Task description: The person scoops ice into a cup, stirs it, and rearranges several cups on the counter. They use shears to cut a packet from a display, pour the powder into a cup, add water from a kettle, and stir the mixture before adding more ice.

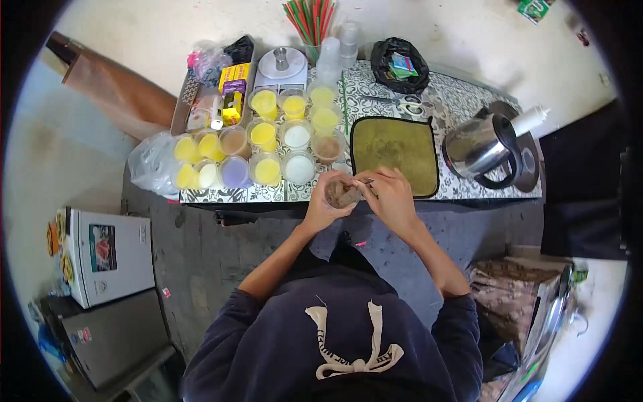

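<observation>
My left hand [324, 205] is wrapped round a clear plastic cup [333, 195] with brown contents, held just in front of the table edge. My right hand [390, 199] is closed at the cup's right rim, its fingers round something small and thin that they mostly hide. Just beyond the hands, on the patterned table, stand several clear cups of yellow powder [268, 171], along with a cup of white powder [299, 167], a cup of purple powder [235, 172] and a cup of brown powder [328, 149]. A green cloth mat [394, 151] lies beside my right hand.
On the right stands a steel electric kettle [477, 146]. Scissors [408, 104] and a black bag [400, 67] lie behind the mat. At the back are a kitchen scale [281, 67], stacked cups [329, 60] and straws [310, 23]; a basket of boxes [185, 100] is at left.
</observation>
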Demonstrator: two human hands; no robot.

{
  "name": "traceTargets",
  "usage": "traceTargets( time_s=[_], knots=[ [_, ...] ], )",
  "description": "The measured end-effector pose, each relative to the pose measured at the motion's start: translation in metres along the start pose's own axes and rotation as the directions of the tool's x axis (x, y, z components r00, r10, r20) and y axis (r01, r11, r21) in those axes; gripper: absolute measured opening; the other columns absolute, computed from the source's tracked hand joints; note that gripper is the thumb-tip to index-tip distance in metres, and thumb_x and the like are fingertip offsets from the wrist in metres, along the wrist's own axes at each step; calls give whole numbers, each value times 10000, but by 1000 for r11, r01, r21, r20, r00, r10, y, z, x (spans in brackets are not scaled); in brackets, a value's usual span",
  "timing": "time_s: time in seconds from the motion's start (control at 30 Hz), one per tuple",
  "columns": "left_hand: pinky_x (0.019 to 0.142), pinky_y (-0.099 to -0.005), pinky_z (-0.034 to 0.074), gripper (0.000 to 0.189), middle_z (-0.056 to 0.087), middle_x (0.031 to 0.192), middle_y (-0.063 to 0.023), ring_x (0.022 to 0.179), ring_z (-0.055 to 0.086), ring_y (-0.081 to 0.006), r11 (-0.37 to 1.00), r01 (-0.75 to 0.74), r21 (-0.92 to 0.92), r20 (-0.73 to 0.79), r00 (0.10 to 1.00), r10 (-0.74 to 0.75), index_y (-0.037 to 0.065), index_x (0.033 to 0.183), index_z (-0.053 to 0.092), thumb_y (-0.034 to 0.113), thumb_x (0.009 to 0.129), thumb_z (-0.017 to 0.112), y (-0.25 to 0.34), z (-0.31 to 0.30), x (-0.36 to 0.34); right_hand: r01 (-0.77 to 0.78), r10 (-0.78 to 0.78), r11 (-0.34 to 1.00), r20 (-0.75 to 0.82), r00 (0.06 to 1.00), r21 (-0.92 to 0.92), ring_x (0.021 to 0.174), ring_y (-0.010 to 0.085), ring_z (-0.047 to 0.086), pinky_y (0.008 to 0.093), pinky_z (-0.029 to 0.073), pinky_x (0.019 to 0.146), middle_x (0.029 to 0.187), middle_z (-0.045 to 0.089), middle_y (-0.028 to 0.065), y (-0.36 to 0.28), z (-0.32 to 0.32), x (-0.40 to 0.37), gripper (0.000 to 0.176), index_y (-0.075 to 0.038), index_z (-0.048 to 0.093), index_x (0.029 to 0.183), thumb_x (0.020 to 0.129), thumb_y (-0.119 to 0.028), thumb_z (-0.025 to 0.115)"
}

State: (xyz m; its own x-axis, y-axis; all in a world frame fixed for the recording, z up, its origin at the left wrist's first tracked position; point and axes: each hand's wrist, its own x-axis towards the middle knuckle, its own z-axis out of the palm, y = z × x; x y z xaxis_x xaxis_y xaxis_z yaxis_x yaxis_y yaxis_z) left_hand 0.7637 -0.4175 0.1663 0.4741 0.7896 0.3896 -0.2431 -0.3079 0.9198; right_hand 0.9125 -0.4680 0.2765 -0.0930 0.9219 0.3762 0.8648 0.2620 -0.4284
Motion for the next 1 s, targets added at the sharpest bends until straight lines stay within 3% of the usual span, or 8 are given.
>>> traceTargets(
  time_s=[0.17, 0.33, 0.4, 0.43, 0.47, 0.53, 0.67, 1.0],
  knots=[
    [928, -330, 404, 714, 499, 1118, -107, 1042, 513, -209, 999, 44, -17, -257, 965, -47, 26, 1213, 380, -5, 611, 761, -53, 20, -10, 176, -177, 984, -84, 981, -16, 745, 136, 530, 310, 353, 748, 748, 641, -34, 18, -11, 12, 93, -129, 661, 848, 781, -193, 651],
    [910, -315, 415, 700, 506, 1117, -117, 1039, 514, -203, 990, 88, 114, -296, 954, -50, 14, 1211, 384, 24, 622, 763, -58, 20, -5, 364, -366, 930, -28, 930, -56, 814, 114, 539, 375, 274, 810, 805, 657, -72, 38, 13, 10, 111, -164, 678, 878, 781, -204, 645],
    [897, -317, 426, 676, 516, 1109, -119, 1020, 523, -200, 998, 51, -30, -315, 947, -57, 7, 1194, 403, 26, 623, 764, -59, 22, -4, 371, -373, 926, -18, 928, -72, 802, 117, 539, 381, 272, 804, 793, 654, -61, 43, 29, 7, 109, -159, 674, 881, 792, -208, 636],
    [890, -326, 434, 653, 529, 1104, -119, 1019, 530, -195, 958, 91, 274, -286, 958, -9, 6, 1182, 419, 25, 629, 766, -57, 17, -5, 368, -370, 925, -5, 929, -98, 789, 121, 540, 386, 269, 798, 781, 651, -49, 44, 35, 4, 109, -155, 671, 884, 803, -212, 626],
    [890, -326, 434, 653, 529, 1104, -119, 1019, 530, -195, 957, 92, 275, -288, 958, -9, 6, 1182, 419, 25, 629, 766, -55, 16, -5, 370, -372, 924, -4, 928, -96, 789, 121, 540, 386, 269, 798, 781, 651, -49, 45, 39, 4, 109, -155, 671, 884, 803, -212, 626],
    [941, -324, 404, 637, 495, 1147, -101, 1072, 500, -191, 965, 202, 167, -292, 945, -147, 7, 1156, 430, -22, 604, 748, -57, 19, -4, 100, -89, 988, 92, 992, -116, 856, 123, 533, 414, 280, 816, 750, 642, -47, 44, 41, 5, 97, -169, 657, 883, 832, -213, 588],
    [953, -310, 399, 656, 497, 1158, -99, 1085, 497, -177, 978, 204, -43, -256, 944, -208, 9, 1173, 430, -16, 601, 752, -70, 15, -6, 105, -103, 993, 41, 994, -50, 748, 128, 539, 382, 260, 789, 712, 621, -14, 42, 37, 10, 101, -141, 670, 847, 819, -225, 621],
    [800, -311, 490, 685, 623, 1024, -143, 911, 624, -215, 945, 231, 232, -213, 960, -183, 12, 1204, 432, 97, 625, 789, -67, -2, -6, 309, -309, 949, 0, 951, -61, 854, 104, 524, 394, 253, 814, 791, 624, -69, 50, 47, 3, 166, -186, 676, 913, 756, -216, 629]
  ],
)
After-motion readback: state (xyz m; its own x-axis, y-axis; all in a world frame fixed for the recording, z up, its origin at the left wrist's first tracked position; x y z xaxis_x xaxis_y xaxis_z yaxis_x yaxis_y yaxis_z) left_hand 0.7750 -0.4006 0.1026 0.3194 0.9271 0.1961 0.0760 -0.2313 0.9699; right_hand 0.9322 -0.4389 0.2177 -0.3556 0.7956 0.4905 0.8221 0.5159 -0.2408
